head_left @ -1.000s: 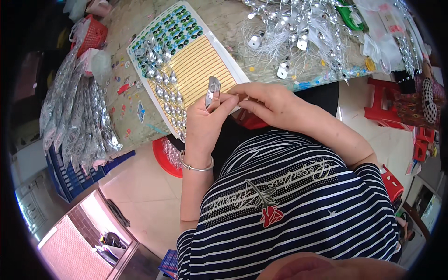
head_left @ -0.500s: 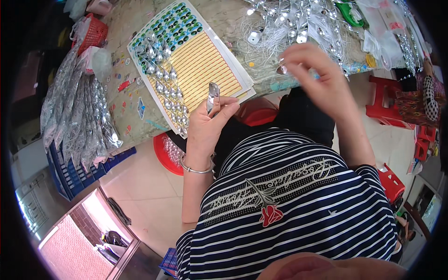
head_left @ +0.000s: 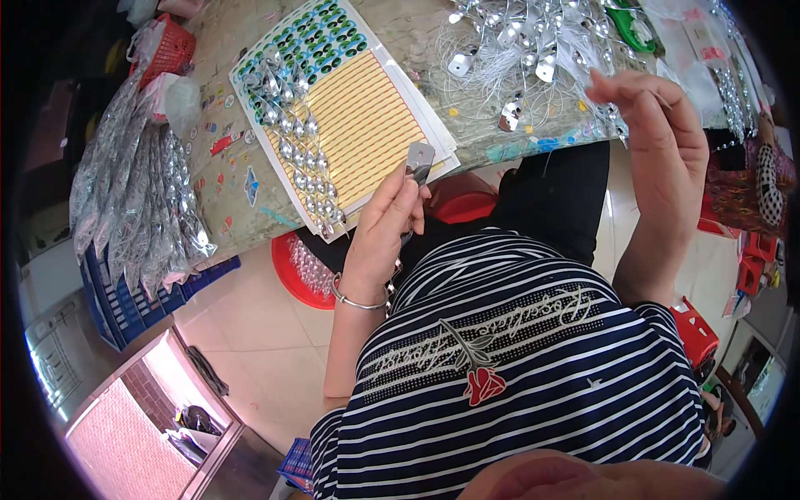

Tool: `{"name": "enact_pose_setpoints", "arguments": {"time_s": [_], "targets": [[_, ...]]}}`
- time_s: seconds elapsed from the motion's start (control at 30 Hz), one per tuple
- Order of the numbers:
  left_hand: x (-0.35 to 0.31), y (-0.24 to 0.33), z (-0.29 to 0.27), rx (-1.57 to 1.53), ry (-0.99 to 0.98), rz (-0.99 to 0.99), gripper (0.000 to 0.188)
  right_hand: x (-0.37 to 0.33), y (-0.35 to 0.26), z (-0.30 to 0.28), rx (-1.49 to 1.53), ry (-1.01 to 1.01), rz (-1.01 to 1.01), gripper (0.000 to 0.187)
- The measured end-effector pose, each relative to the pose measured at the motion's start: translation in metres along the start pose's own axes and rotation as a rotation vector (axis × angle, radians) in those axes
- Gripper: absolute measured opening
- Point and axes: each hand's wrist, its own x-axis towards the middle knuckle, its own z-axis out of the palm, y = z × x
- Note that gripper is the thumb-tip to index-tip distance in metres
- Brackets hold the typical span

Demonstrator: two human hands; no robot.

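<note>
My left hand (head_left: 379, 221) is closed around a shiny silver twisted strip; its flat end tab (head_left: 422, 155), with a small hole, sticks up past the thumb. More of the strip hangs below by the wrist. My right hand (head_left: 671, 154) is raised off the table's right front edge, fingertips pinched together; a thin pale line shows at them, too fine to name. Between the hands, another silver tab (head_left: 509, 117) lies near the table edge. Several silver twisted strips (head_left: 308, 171) rest in a row on a yellow striped sheet (head_left: 371, 117), left of centre.
Beyond the sheets spreads a tangle of white strings and silver tabs (head_left: 546, 68). Bagged silver strips (head_left: 146, 200) hang over the table's left edge, below a red basket (head_left: 171, 50). A green tray (head_left: 627, 29) stands far right. Under the table sits a red basin (head_left: 287, 279).
My right hand has moved right, away from the silver tab at the table edge. My left hand has shifted slightly right and turned, so the strip's holed tab now faces up.
</note>
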Motion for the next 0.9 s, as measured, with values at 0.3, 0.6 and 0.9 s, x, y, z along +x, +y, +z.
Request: {"name": "enact_pose_setpoints", "arguments": {"time_s": [0.3,0.6,0.9], "targets": [[-0.002,0.004,0.009,-0.031,0.063,0.078,0.029,-0.023,0.022,0.059,0.06,-0.356,0.532,0.008],[-0.004,0.004,0.006,0.028,0.018,0.144,0.041,-0.026,0.047,0.078,-0.139,-0.464,0.398,0.012],[-0.003,0.002,0.004,-0.017,-0.001,0.146,0.048,-0.031,0.051,0.078,-0.226,-0.508,0.38,0.009]]}}
